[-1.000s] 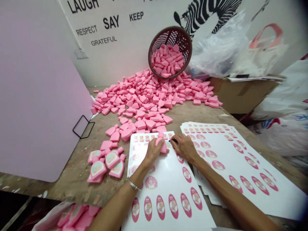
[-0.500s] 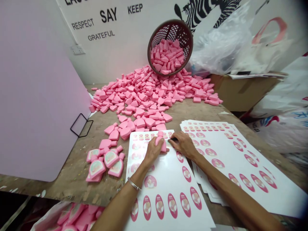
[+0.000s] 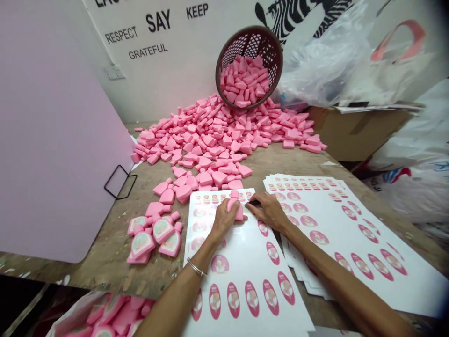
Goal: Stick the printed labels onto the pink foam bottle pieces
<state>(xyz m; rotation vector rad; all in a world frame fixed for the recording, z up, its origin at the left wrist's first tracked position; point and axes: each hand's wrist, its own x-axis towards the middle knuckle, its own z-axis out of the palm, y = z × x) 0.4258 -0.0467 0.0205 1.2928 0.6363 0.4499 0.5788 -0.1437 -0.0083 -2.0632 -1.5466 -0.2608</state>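
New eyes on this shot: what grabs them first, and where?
The heap of pink bottles at the back of the table, with a tipped basket above it holding more. In front, the left hand holds one bottle over a label sheet; the right hand pinches a dark item.

Left hand (image 3: 221, 221) has a pink bottle-shaped piece (image 3: 235, 210) over a white rectangular sticker sheet (image 3: 247, 262), right hand (image 3: 271, 213) has a thin black tool (image 3: 254, 203) lol, round brown mesh basket (image 3: 277, 70) tipped behind.
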